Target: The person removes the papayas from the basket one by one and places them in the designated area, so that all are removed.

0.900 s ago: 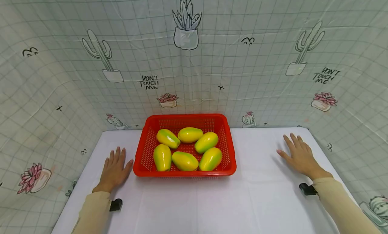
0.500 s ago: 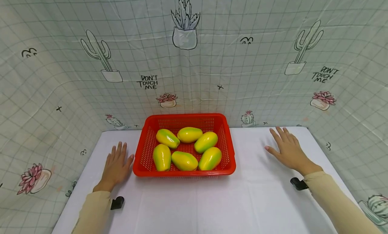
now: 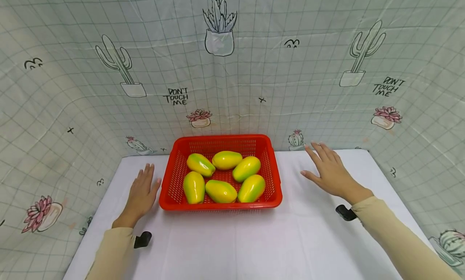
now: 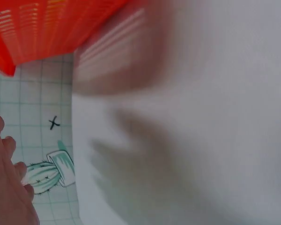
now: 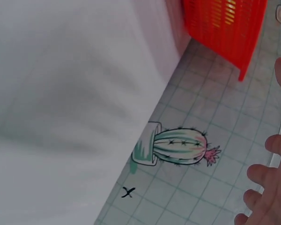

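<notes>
A white cloth-covered tabletop [image 3: 232, 239] stands inside a pale grid-patterned curtain printed with cacti [image 3: 232, 78]. A red perforated plastic rectangular basket [image 3: 170, 183] sits against the tabletop's far edge, near its middle, and holds six yellow-green oval mangoes [image 3: 221, 191] lying in two rows of three. The right forearm in a beige sleeve [image 3: 396, 235] stretches from the near right corner toward the far edge; the right hand [image 3: 328, 173] is flat, palm down, fingers straight and spread wide, holding nothing, near the basket's right wall but apart from it. The left forearm in a beige sleeve [image 3: 109, 251] comes in from the near left corner; the left hand [image 3: 141, 193] lies flat, fingers straight and together, holding nothing, its thumb just beside the basket's left wall. Whether thumb and wall touch cannot be told. Both wrist views are blurred.
</notes>
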The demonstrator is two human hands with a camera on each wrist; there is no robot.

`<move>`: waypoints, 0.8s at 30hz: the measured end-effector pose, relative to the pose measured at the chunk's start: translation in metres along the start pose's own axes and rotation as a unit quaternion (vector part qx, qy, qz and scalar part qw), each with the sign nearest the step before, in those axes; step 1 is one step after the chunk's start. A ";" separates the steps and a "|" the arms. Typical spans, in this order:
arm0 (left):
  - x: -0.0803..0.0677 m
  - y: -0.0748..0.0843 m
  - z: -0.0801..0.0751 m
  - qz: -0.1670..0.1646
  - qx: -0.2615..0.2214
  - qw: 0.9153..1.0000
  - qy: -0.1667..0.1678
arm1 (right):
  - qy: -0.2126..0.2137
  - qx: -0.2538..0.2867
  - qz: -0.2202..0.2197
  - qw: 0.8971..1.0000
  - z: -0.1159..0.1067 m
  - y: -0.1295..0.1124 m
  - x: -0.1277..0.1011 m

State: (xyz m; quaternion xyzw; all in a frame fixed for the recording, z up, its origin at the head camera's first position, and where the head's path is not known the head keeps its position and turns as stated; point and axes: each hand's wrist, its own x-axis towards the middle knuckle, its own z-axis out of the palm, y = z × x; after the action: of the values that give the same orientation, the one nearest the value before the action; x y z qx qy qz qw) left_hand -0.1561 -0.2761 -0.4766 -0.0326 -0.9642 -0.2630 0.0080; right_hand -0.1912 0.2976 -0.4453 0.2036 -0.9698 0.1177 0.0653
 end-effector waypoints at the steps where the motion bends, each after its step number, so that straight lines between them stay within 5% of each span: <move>1: 0.000 0.002 -0.001 0.001 -0.013 1.000 -0.001 | 0.001 -0.001 -0.005 1.000 -0.001 -0.003 0.001; 10: 0.000 0.021 -0.005 -0.022 -0.137 0.990 -0.030 | 0.010 -0.017 -0.058 0.998 -0.008 -0.027 0.013; 24: -0.005 0.038 -0.005 -0.054 -0.238 0.969 -0.032 | -0.007 -0.046 -0.127 0.991 -0.009 -0.059 0.034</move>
State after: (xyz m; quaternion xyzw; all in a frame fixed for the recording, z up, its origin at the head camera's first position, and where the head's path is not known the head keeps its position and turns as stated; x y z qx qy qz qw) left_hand -0.1486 -0.2456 -0.4534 0.0099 -0.8740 -0.4838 -0.0454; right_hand -0.1973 0.2342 -0.4184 0.3230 -0.9407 0.0624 0.0824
